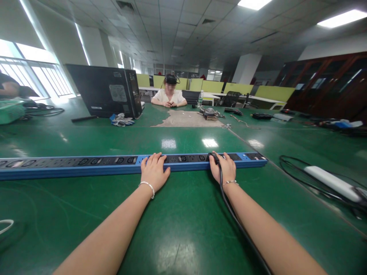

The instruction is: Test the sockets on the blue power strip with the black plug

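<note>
1. The green surface carries everything at hand.
2. At its far edge sits another person in a light top, hands together.
3. The long blue socket strip lies crosswise between the near and far edges, its left end out of view, its right end near the seam in the surface.
4. A black computer case stands toward the far left corner.
5. A white bar lies toward the right edge, dark cables beside it.
6. The left hand rests palm down on the strip, fingers spread, not clenched.
7. The right hand grasps a plug at the strip's right part.
8. This black plug is at the strip's top face; whether fully seated, I cannot tell. Its cable trails toward the near edge.
</note>
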`<act>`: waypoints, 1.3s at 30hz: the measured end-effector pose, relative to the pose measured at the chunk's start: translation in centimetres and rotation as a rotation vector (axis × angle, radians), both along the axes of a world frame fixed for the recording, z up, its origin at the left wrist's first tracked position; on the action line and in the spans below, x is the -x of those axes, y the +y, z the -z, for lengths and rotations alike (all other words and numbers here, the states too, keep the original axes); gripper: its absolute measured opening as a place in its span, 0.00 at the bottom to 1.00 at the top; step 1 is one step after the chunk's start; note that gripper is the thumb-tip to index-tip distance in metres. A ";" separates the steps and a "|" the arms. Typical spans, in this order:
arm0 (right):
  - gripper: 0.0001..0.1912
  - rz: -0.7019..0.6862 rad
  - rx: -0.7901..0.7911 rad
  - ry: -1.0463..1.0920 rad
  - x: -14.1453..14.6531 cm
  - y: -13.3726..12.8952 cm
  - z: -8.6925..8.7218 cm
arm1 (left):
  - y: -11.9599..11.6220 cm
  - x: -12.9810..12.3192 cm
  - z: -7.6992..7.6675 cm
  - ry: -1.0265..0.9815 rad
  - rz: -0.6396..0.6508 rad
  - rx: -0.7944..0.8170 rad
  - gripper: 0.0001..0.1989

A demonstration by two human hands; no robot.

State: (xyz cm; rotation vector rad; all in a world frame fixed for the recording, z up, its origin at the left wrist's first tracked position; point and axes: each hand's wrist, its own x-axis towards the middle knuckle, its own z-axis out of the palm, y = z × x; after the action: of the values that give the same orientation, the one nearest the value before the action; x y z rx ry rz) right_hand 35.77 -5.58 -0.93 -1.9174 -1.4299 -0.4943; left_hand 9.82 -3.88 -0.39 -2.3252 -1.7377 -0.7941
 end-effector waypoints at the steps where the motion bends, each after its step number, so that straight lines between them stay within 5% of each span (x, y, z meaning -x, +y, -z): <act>1: 0.20 -0.003 0.003 0.014 0.0 0.0 0.0 | 0.0 0.0 0.0 0.000 0.000 -0.001 0.22; 11: 0.20 -0.030 -0.061 0.103 0.0 0.6 1.0 | 0.0 0.2 0.0 0.007 0.021 0.002 0.22; 19: 0.24 -0.153 -0.335 0.417 0.6 0.9 -0.3 | 0.0 0.1 0.0 -0.008 0.021 0.000 0.22; 28: 0.20 -0.553 -0.162 0.581 9.4 0.6 -1.0 | 0.0 0.0 0.2 -0.036 0.028 -0.031 0.22; 32: 0.19 -0.479 -0.104 0.610 11.9 1.7 -1.1 | 0.0 0.0 0.2 -0.047 0.033 -0.023 0.22; 39: 0.17 -0.334 0.057 0.350 13.6 1.9 -2.0 | 0.3 0.0 0.5 -0.058 0.031 -0.027 0.22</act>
State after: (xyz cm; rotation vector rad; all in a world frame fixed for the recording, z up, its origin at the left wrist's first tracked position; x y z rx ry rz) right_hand 22.14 -3.66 1.10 -1.6592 -1.4961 0.0379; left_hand 9.83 -3.62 -0.85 -2.3393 -1.7064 -0.8932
